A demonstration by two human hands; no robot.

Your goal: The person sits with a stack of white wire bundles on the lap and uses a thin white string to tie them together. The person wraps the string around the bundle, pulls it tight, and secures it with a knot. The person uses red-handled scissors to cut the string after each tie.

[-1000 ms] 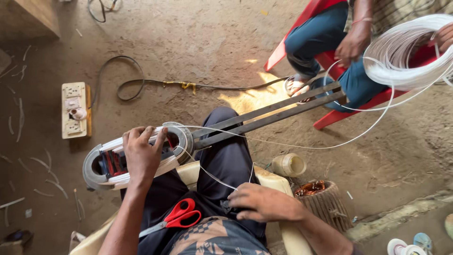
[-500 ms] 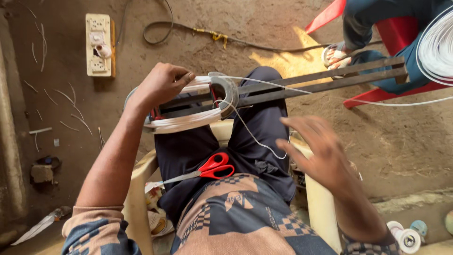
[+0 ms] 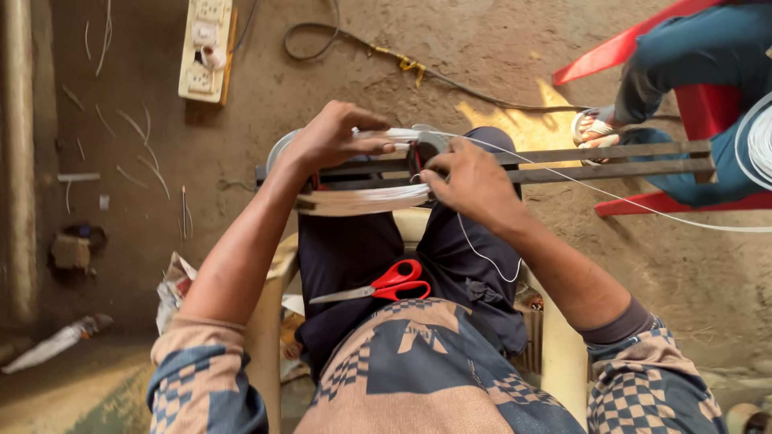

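An oval coil of white wire (image 3: 362, 198) sits wound on a winding former fixed to a long dark metal bar (image 3: 611, 161) across my knees. My left hand (image 3: 334, 137) rests on top of the coil's left half, fingers spread over the strands. At the coil's right end, my right hand (image 3: 470, 181) pinches the white wire (image 3: 563, 178) that runs off to the right toward another person's wire bundle (image 3: 760, 145). A loose wire tail (image 3: 482, 253) hangs under my right wrist. Red-handled scissors (image 3: 386, 283) lie on my lap.
A power strip on a wooden board (image 3: 205, 48) and a dark cable (image 3: 354, 44) lie on the dirt floor ahead. Another person in blue trousers (image 3: 691, 72) sits on a red chair (image 3: 611, 56) at the right. Wire scraps (image 3: 137, 153) litter the left floor.
My right hand has come up from beside my lap to the coil's right end and taken the wire. The left hand stays on the coil. The view has tilted down.
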